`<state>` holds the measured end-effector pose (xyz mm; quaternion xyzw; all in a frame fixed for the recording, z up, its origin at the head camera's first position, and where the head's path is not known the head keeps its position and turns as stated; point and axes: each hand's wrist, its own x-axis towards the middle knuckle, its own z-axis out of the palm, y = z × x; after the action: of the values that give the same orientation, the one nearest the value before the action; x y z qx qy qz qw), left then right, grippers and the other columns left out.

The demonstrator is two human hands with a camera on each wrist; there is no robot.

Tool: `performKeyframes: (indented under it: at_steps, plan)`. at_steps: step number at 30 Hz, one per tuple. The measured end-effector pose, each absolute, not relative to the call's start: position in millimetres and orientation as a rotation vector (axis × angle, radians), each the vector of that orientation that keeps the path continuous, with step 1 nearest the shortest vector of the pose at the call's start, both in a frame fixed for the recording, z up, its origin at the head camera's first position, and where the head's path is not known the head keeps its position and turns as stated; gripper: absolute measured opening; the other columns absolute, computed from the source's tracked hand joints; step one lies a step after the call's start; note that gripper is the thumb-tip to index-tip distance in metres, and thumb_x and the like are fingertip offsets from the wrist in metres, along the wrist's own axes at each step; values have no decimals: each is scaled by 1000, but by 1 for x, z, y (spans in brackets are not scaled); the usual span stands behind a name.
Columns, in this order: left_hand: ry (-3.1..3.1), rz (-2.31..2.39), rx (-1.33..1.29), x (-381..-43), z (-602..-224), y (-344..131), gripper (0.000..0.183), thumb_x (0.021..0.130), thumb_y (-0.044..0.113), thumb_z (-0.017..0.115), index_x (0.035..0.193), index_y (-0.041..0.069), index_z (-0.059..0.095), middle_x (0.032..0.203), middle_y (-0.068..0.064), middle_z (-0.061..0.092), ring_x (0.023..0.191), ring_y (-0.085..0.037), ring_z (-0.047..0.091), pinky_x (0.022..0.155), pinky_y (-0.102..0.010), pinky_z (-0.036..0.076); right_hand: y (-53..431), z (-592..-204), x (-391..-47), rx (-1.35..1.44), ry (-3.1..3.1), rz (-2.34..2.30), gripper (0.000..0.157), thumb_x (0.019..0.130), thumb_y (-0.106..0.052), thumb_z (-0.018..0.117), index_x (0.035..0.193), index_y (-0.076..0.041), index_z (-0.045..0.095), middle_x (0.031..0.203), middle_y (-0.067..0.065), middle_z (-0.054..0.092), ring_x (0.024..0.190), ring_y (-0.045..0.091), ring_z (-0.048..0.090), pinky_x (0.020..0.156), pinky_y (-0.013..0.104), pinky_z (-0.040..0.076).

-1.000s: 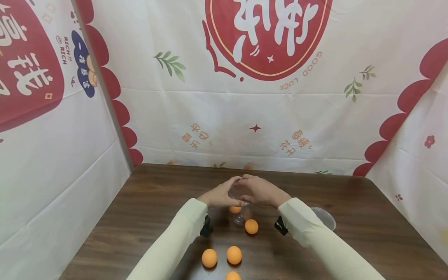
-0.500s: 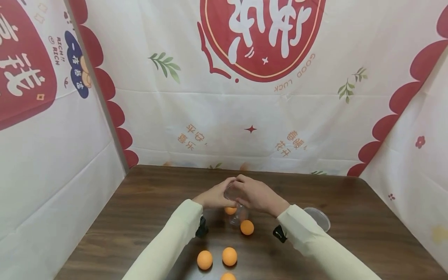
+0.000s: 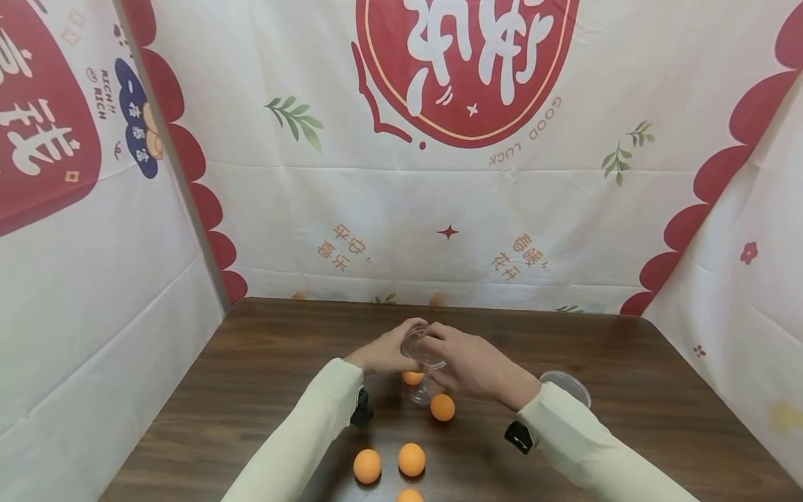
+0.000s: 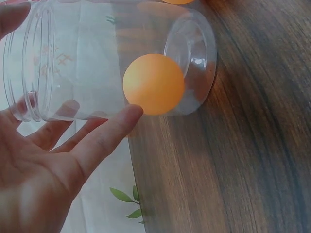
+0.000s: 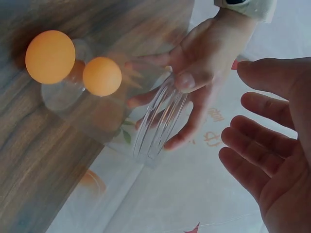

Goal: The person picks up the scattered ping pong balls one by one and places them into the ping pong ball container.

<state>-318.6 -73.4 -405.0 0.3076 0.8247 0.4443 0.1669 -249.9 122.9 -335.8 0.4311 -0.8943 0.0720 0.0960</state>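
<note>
One clear jar (image 4: 104, 60), left fingers (image 4: 101, 141) around it, right fingers (image 5: 257, 141) apart

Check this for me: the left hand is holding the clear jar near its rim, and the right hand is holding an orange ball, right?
Not quite: the right hand is empty, as the right wrist view shows. The left hand is indeed holding the clear jar near its rim.

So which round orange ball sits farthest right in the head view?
The orange ball right of the base of the clear plastic jar; the other four balls lie farther left.
</note>
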Motion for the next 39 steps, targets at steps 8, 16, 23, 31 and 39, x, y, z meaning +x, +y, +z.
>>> performKeyframes:
  at_steps: [8, 16, 23, 31, 39]
  plan:
    - [2376, 1263, 870, -318, -405, -73, 74, 86, 23, 68, 147, 18, 26, 145, -9, 42, 122, -24, 51, 92, -38, 47, 131, -337, -234, 1293, -2699, 226, 32, 87, -24, 68, 117, -14, 61, 112, 0, 55, 76, 6, 56, 65, 22, 51]
    - [2391, 1261, 895, -317, -405, -73, 74, 85, 21, 69, 146, 16, 27, 142, -15, 44, 125, -29, 49, 95, -44, 46, 139, -345, -220, 1305, -2776, 285, 40, 87, -22, 69, 124, -15, 58, 119, 2, 54, 78, 5, 56, 67, 23, 50]
    - [2402, 1248, 873, -318, -405, -72, 75, 85, 24, 70, 146, 19, 26, 144, -13, 43, 129, -28, 46, 98, -44, 44, 147, -350, -207, 1320, -2794, 315, 40, 84, -21, 71, 122, -19, 58, 121, -2, 52, 83, 4, 56, 69, 22, 50]
    - [2403, 1254, 846, -319, -407, -70, 76, 84, 25, 72, 146, 18, 27, 145, -12, 42, 135, -26, 41, 102, -47, 40, 155, -355, -192, 1333, -2789, 288, 42, 85, -25, 71, 123, -16, 57, 119, -2, 53, 82, 4, 56, 66, 20, 49]
    - [2372, 1267, 840, -323, -405, -69, 77, 83, 24, 72, 145, 19, 27, 148, -9, 39, 139, -25, 36, 106, -48, 37, 165, -363, -183, 1329, -2854, 347, 47, 84, -24, 72, 126, -13, 54, 120, -1, 52, 88, 4, 56, 70, 22, 50]
